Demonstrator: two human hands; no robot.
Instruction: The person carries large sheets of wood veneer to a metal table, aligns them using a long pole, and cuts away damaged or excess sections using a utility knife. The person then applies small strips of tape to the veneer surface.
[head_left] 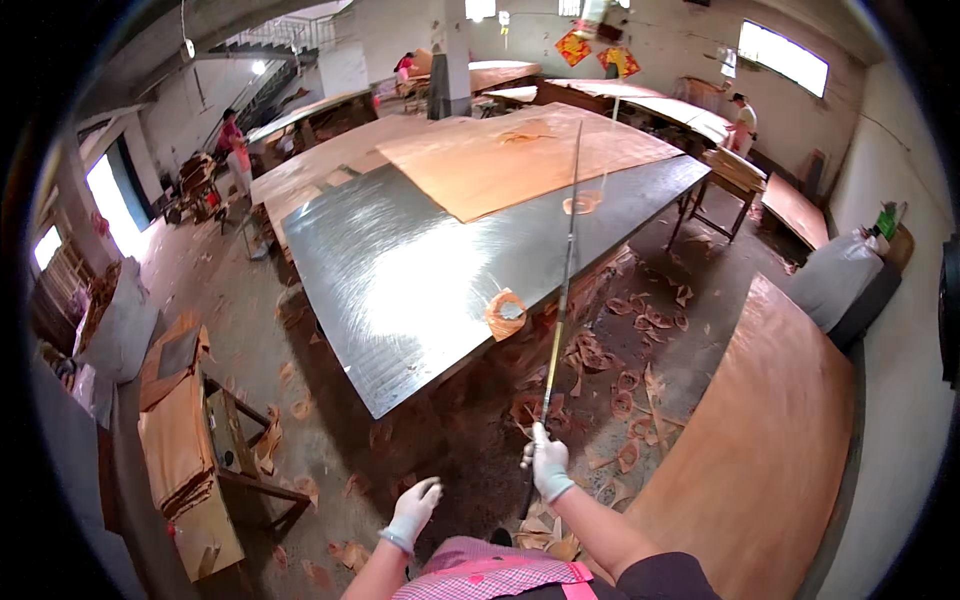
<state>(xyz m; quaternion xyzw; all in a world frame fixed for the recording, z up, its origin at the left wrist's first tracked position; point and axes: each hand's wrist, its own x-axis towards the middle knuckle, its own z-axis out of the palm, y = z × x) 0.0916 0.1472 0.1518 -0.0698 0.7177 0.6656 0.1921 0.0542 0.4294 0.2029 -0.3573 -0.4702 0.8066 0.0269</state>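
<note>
My right hand (548, 464), in a white glove, is closed around the lower part of a long thin pole (562, 318). The pole slants up and away over the metal-topped table, and its far end reaches above a large tan veneer sheet (530, 150). My left hand (413, 508), also gloved in white, hangs low in front of me, its fingers loosely curled with nothing visible in them. A shiny grey metal sheet (350, 260) covers the near part of the table. On it lie a ring-shaped veneer scrap (506, 315) and a second scrap (582, 203) farther off.
Veneer scraps (590, 355) litter the floor beside the table. A large curved wood sheet (750, 450) lies at right along the wall. At left stands a wooden stand (180, 450) draped with veneer sheets. Three people (740, 125) are at other tables farther back.
</note>
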